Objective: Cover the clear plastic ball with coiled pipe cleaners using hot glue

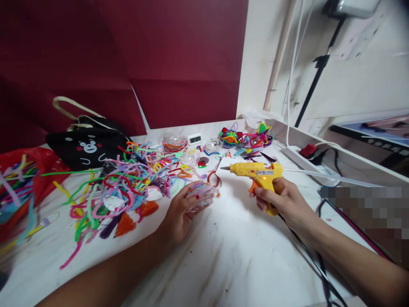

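My right hand (281,198) is wrapped round the handle of a yellow hot glue gun (255,170), a finger at its orange trigger. The nozzle points left, and a long glue stick (319,174) sticks out of the back. In my left hand (183,209) is a clear plastic ball (201,196) with lilac strips and a small red dot on it. A red-brown curved pipe cleaner (214,178) shows just behind the ball. Nozzle and ball are apart.
Loose coloured pipe cleaners (128,183) heap up on the left, beside a red bag (47,170) and a black bag (86,147). Decorated balls (230,137) and a small digital clock (194,139) stand at the back. A power strip (297,157) and black cable (308,253) lie right.
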Motion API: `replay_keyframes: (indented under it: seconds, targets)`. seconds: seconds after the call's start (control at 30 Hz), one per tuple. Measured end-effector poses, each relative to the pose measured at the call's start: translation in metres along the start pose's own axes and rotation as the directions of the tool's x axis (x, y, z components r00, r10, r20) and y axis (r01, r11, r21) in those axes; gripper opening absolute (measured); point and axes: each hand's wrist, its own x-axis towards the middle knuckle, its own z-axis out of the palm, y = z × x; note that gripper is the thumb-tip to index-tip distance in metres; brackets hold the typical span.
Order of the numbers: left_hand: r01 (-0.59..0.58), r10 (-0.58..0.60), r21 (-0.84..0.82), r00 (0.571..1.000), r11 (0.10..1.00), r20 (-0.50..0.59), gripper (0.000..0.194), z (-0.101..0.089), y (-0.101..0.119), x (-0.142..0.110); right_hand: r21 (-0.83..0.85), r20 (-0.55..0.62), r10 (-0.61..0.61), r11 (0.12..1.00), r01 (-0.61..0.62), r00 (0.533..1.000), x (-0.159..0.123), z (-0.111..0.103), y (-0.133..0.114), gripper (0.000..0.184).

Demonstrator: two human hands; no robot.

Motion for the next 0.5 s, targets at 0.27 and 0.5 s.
replay_keyframes:
  seconds: [0.27, 0.5]
  targets:
    - [-0.038, 0.040, 0.029, 0.996, 0.999, -0.078, 0.063, 0.000, 0.000, 0.002, -0.013, 0.105, -0.070, 0.997, 0.072, 0.992, -0.018, 0.004, -0.002, 0.034]
    - [-0.013, 0.032, 0.110, 0.984, 0.994, -0.177, 0.065, 0.007, 0.004, 0.000, -0.102, 0.204, -0.114, 0.985, 0.137, 0.972, -0.027, 0.007, -0.004, 0.020]
